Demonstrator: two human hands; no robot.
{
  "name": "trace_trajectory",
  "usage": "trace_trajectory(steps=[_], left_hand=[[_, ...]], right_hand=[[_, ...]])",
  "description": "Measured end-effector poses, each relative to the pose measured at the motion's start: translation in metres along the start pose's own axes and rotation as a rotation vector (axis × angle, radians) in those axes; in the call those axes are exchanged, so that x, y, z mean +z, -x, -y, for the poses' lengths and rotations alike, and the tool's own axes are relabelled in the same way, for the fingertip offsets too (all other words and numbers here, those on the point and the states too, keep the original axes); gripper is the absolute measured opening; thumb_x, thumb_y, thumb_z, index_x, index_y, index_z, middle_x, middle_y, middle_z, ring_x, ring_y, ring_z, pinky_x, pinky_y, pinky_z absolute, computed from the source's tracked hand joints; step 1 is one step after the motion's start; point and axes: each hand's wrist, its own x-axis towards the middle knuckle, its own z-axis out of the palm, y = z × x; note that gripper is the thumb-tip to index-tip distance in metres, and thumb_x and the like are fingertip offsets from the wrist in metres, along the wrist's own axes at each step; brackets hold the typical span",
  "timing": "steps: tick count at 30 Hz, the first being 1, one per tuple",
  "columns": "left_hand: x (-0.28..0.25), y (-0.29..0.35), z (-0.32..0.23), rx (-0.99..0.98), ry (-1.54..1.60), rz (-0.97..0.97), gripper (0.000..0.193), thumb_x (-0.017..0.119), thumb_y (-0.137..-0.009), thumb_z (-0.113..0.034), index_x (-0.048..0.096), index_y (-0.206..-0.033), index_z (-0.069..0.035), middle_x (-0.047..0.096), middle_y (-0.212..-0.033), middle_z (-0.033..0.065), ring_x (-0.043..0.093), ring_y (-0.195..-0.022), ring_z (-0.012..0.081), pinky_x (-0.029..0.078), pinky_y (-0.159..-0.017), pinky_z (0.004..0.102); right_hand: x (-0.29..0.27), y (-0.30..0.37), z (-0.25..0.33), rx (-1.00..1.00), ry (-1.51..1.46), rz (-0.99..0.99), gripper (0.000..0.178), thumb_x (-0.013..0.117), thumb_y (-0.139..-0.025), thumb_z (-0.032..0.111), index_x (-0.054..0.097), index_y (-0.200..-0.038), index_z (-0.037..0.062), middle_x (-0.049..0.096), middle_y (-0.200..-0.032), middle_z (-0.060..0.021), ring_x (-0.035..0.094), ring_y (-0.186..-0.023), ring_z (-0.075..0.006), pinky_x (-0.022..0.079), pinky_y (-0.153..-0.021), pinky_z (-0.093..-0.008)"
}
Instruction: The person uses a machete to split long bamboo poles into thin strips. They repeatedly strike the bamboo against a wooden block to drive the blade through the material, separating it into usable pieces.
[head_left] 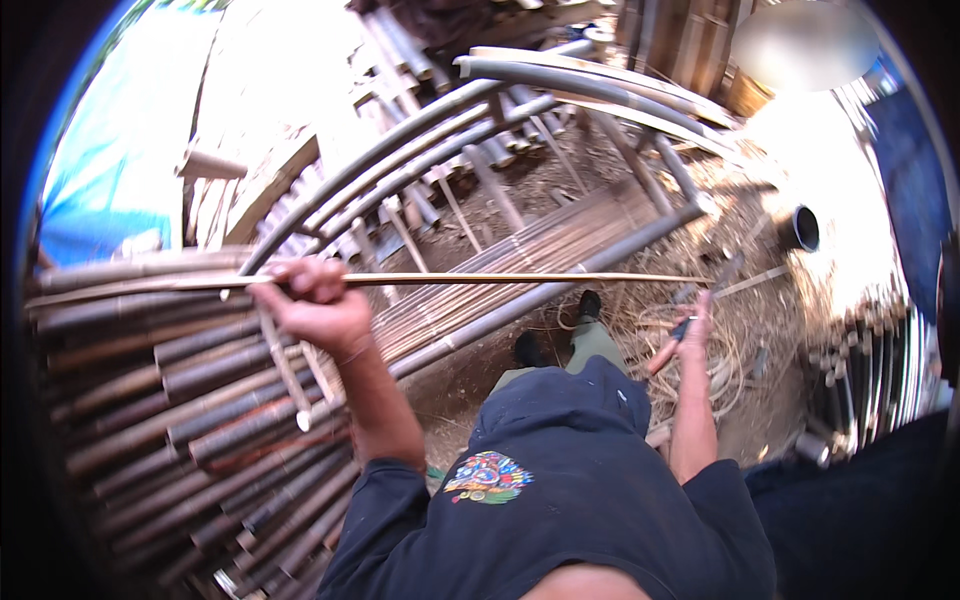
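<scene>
A long, thin bamboo strip (510, 279) stretches nearly level across the view in front of me. My left hand (315, 305) is closed around it towards its left part, fingers curled over the top. The strip's right end reaches my right hand (694, 328), which grips a knife (730, 277) with a brownish handle sticking out below the fist. The blade points up and to the right, slightly blurred. Whether the blade touches the strip I cannot tell. Beyond the strip stands a bamboo bench frame (440, 355) with curved rails and a slatted seat.
Stacked bamboo poles (210, 400) fill the left side. Curly bamboo shavings (740, 370) litter the ground by my right hand. A dark round container (800, 229) lies at the right. Further bamboo pieces (880, 370) stand at the right edge; a blue tarp (100, 190) hangs far left.
</scene>
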Motion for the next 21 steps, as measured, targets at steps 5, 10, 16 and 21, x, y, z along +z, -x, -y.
trace_trajectory(steps=[5,10,16,21], left_hand=[[-0.094,0.0,0.089,-0.152,0.103,-0.475,0.049,0.044,-0.093,-0.061,0.047,-0.068,-0.018,0.04,-0.054,-0.0062,0.028,-0.038,0.0069,0.025,-0.038,0.0231],[-0.181,0.001,0.143,-0.234,0.223,-0.923,0.047,0.042,-0.094,-0.059,0.046,-0.072,-0.018,0.039,-0.058,-0.0031,0.031,-0.041,0.0088,0.026,-0.038,0.024],[-0.257,-0.017,0.17,-0.249,0.247,-1.151,0.045,0.042,-0.095,-0.056,0.043,-0.077,-0.015,0.034,-0.056,-0.0021,0.031,-0.041,0.0097,0.026,-0.036,0.0239],[-0.297,-0.057,0.172,-0.422,0.19,-1.245,0.046,0.039,-0.096,-0.056,0.042,-0.077,-0.014,0.032,-0.053,-0.0029,0.03,-0.041,0.0094,0.026,-0.035,0.0234]], right_hand=[[0.072,-0.029,0.111,-0.309,0.066,-0.177,0.054,0.073,-0.078,0.049,0.059,-0.094,-0.0007,0.058,-0.087,-0.0072,0.056,-0.06,-0.0199,0.049,-0.053,-0.0318],[0.061,-0.149,0.186,-0.739,0.224,-0.249,0.049,0.084,-0.071,0.037,0.056,-0.083,-0.002,0.059,-0.068,-0.0097,0.055,-0.053,-0.0172,0.048,-0.046,-0.0285],[0.147,-0.094,0.192,-0.831,0.443,-0.566,0.048,0.088,-0.066,0.033,0.054,-0.07,-0.0017,0.06,-0.063,-0.0115,0.055,-0.048,-0.0171,0.045,-0.041,-0.0275],[0.155,-0.103,0.173,-0.683,0.124,-0.065,0.029,0.077,-0.081,0.023,0.06,-0.085,-0.0001,0.061,-0.072,-0.0081,0.053,-0.053,-0.0143,0.046,-0.046,-0.025]])
